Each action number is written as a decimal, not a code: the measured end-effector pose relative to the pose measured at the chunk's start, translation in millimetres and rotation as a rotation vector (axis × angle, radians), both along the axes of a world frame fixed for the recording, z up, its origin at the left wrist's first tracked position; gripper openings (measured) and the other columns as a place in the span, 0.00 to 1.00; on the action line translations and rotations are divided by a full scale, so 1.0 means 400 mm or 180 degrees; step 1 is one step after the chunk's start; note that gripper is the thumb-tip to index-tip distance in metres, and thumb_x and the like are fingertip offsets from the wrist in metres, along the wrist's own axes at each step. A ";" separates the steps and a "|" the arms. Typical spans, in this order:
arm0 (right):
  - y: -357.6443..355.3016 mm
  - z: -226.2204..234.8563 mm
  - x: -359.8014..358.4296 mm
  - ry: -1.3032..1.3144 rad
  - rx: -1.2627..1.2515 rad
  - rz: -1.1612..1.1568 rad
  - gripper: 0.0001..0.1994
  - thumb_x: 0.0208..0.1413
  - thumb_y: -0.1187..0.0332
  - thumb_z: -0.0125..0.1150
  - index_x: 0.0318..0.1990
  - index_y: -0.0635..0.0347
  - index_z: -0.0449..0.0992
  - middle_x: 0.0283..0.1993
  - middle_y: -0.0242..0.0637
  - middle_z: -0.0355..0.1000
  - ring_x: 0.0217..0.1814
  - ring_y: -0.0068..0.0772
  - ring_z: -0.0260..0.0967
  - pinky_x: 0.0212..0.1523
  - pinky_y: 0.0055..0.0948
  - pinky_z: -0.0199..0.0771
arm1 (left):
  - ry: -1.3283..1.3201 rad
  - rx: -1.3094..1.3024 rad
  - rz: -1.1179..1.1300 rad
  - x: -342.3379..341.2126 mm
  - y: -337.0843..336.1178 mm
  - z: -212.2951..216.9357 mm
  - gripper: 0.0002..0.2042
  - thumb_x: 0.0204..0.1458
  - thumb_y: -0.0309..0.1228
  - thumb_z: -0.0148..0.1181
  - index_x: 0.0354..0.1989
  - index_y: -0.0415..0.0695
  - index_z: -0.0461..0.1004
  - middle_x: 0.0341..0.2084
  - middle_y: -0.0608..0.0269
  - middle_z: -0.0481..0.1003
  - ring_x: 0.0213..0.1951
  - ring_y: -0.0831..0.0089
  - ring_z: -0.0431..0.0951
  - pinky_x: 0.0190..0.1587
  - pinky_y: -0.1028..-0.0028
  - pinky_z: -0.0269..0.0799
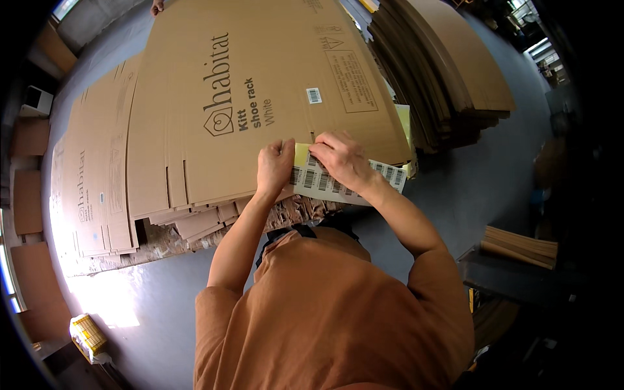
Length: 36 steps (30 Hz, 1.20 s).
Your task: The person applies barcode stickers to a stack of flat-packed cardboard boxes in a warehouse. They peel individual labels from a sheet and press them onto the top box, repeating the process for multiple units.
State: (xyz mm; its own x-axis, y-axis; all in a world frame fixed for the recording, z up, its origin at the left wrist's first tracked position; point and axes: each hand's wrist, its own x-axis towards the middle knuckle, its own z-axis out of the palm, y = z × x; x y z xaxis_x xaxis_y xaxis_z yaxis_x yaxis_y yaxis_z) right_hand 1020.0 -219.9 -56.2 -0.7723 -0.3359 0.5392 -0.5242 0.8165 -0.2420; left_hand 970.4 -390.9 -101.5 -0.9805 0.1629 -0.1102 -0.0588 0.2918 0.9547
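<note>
A sheet of barcode labels (318, 186) is in front of me, over the near edge of a flat printed cardboard carton (175, 130). My left hand (276, 167) pinches the left end of the sheet, beside a strip of bare yellow backing (301, 155). With bent fingers closed at the sheet's upper edge, my right hand (342, 159) covers part of the labels. Whether a single label is lifted between its fingertips is hidden. One white barcode label (314, 95) lies flat on the carton, beyond my hands.
More flat cartons (97, 162) lie at the left. A tall stack of cardboard sheets (448, 71) stands at the far right, and brown boards (520, 247) rest at the lower right. Another person's hand (157, 7) touches the carton's far left edge. A yellow-and-white package (89, 337) sits lower left.
</note>
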 end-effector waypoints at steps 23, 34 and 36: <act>-0.121 -0.091 -0.118 -0.3391 -0.3538 -0.1358 0.08 0.55 0.70 0.62 0.29 0.67 0.76 0.18 0.28 0.67 0.15 0.15 0.59 0.14 0.19 0.54 | 0.2637 -0.1566 -0.0673 0.141 -0.116 0.010 0.06 0.54 0.29 0.58 0.35 0.38 0.73 0.52 0.51 0.69 0.57 0.53 0.67 0.57 0.59 0.62; -0.139 -0.101 -0.131 -0.2109 -0.0897 -0.1505 0.12 0.49 0.67 0.67 0.31 0.68 0.75 0.27 0.46 0.76 0.30 0.46 0.75 0.31 0.41 0.74 | 0.2532 -0.1643 -0.0878 0.092 -0.105 -0.053 0.07 0.57 0.29 0.55 0.36 0.38 0.72 0.53 0.49 0.71 0.58 0.54 0.68 0.59 0.58 0.61; -0.109 -0.072 -0.145 -0.2124 -0.0881 -0.1762 0.16 0.49 0.64 0.67 0.38 0.67 0.73 0.32 0.48 0.76 0.38 0.51 0.74 0.39 0.44 0.73 | 0.2382 -0.1402 -0.0942 0.084 -0.115 -0.047 0.08 0.56 0.30 0.56 0.36 0.37 0.72 0.50 0.49 0.73 0.57 0.54 0.69 0.58 0.58 0.62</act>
